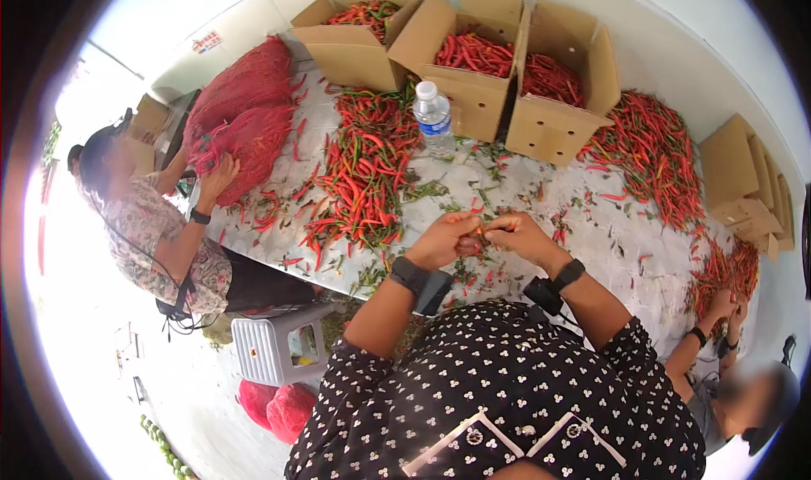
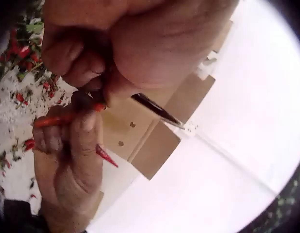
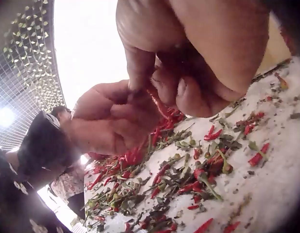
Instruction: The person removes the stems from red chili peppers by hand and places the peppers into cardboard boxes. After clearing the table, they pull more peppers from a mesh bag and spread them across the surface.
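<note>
Over a white table [image 1: 591, 227], my two hands meet above scattered stems and chili bits [image 3: 189, 179]. My left hand [image 1: 460, 244] and my right hand [image 1: 497, 229] both have curled fingers and pinch the same small red chili [image 1: 477, 235] between them. In the left wrist view, my right hand [image 2: 75, 131] grips a red chili [image 2: 53, 120], and a second chili [image 2: 106, 155] pokes out of its palm. In the right wrist view, a chili [image 3: 159, 104] runs between my right fingers [image 3: 189, 92] and my left hand [image 3: 111, 121].
A heap of red and green chilies [image 1: 363, 168] lies beyond my hands, beside a water bottle [image 1: 434, 119]. Three open boxes [image 1: 473, 66] of chilies stand at the back. Red mesh sacks [image 1: 241, 108] and a seated person [image 1: 152, 227] are at left; another person [image 1: 726, 379] is at right, with flat cardboard [image 1: 748, 184].
</note>
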`<state>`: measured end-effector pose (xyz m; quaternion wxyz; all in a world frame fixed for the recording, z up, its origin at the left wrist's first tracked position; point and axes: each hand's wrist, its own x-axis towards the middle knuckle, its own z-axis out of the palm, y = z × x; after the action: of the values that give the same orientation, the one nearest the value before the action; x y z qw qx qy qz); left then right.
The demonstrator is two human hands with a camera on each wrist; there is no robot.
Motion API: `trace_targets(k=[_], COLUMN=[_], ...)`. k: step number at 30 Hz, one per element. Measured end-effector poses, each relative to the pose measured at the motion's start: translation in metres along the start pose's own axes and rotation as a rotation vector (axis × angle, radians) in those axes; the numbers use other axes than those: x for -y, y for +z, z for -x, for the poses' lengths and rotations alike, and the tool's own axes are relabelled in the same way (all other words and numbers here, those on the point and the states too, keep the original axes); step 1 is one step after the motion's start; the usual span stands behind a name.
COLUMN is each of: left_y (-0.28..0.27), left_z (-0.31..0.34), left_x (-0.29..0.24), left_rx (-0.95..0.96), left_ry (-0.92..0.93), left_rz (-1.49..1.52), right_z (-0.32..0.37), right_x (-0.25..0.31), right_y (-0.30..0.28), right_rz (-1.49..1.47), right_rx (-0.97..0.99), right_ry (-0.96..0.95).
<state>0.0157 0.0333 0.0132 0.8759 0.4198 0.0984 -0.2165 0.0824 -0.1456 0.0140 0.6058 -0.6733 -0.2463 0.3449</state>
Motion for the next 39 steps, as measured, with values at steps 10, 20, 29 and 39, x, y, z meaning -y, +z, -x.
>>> trace_targets(k=[10, 20, 29, 39], left_y=[-0.011, -0.016, -0.017, -0.009], left_z=[-0.002, -0.013, -0.009, -0.005], left_x=[0.002, 0.016, 0.011, 0.008], left_rx=[-0.039, 0.08, -0.095, -0.216], left_ry=[0.042, 0.076, 0.118, 0.027], left_rz=[0.248, 0.159, 0.009, -0.227], right_z=[-0.004, -0.011, -0.014, -0.011], right_x=[-0.005, -0.005, -0.02, -0.014], right_y=[-0.009, 0.009, -0.002, -0.008], right_rz=[-0.502, 0.193, 0.221, 0.053], right_rx=[-0.106, -0.156, -0.195, -0.084], right_ry=[0.198, 0.039, -0.007, 0.145])
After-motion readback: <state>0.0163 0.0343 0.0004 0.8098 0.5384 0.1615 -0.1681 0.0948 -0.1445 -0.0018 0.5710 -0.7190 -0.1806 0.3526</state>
